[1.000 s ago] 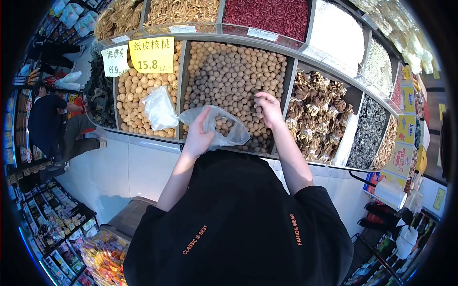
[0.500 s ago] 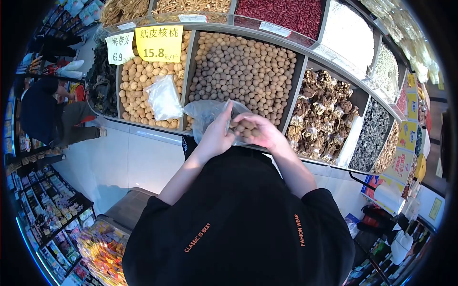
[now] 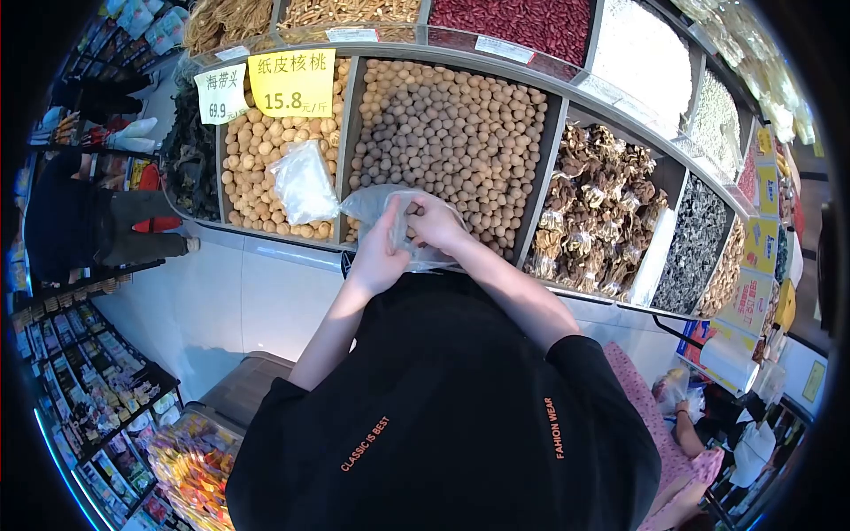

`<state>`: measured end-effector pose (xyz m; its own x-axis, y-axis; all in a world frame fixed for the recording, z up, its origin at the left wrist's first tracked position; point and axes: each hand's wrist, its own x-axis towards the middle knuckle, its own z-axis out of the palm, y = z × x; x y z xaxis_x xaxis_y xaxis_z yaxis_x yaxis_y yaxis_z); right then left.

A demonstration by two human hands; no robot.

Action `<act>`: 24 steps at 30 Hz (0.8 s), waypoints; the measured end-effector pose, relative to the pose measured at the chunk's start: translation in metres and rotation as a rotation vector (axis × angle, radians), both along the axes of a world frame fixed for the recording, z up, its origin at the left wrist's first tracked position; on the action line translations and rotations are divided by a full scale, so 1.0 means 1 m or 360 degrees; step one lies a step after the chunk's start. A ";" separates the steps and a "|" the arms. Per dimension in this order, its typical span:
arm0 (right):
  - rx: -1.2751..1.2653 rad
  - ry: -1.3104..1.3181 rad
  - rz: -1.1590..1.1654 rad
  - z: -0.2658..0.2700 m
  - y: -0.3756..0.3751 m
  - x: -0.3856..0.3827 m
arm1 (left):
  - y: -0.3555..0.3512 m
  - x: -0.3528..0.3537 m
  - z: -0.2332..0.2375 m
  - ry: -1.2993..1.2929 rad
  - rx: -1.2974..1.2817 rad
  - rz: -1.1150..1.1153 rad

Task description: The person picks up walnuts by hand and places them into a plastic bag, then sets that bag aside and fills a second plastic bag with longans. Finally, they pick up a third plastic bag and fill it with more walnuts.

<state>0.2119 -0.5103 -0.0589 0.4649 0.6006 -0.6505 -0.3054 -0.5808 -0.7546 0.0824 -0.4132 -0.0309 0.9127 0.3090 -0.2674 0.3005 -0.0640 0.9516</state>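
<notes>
My left hand point(image 3: 378, 257) is closed on a thin clear plastic bag point(image 3: 361, 203), held at the front edge of a bin. Against the bag's mouth, my right hand point(image 3: 436, 223) has its fingers curled inward. What lies under those fingers is mostly hidden, though a bit of brown shows between the hands. Just beyond both hands is the bin of round brown dried longans point(image 3: 452, 142). In the bin to the left, a folded stack of clear bags point(image 3: 305, 183) rests on paper-shell walnuts point(image 3: 257, 155).
Dried mushrooms point(image 3: 595, 208) and black dried fungus point(image 3: 697, 234) fill bins to the right. Red beans point(image 3: 513, 26) and white grains point(image 3: 642, 66) sit behind a clear divider. A person point(image 3: 75, 217) stands at left; another in pink point(image 3: 651, 398) is at lower right.
My right hand, with several longans showing in it before, has moved left to the bag and turned inward; those longans are now out of sight. A person in pink has appeared at lower right.
</notes>
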 end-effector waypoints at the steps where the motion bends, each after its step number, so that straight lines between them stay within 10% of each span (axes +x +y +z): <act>1: -0.0023 -0.0164 0.0107 -0.033 0.004 -0.003 | 0.001 0.001 -0.002 0.0003 0.0001 -0.0012; 4: 0.0084 -0.0893 0.0341 -0.047 0.007 -0.006 | 0.005 0.003 0.000 -0.0070 0.0258 -0.0091; 13: 0.0460 -0.1002 0.0332 0.019 -0.029 0.000 | 0.016 0.001 -0.024 -0.0156 -0.0204 0.0197; 16: 0.0208 -0.0726 -0.0199 0.040 -0.032 0.031 | 0.013 -0.004 -0.019 -0.0069 -0.0211 0.0335; 18: -0.0110 -0.1785 0.0041 0.010 -0.023 0.055 | 0.013 -0.011 -0.027 -0.0103 -0.0148 0.0367; 24: -0.0779 -0.1815 0.0645 -0.042 0.014 0.082 | 0.002 -0.018 -0.016 -0.0071 -0.0345 0.0352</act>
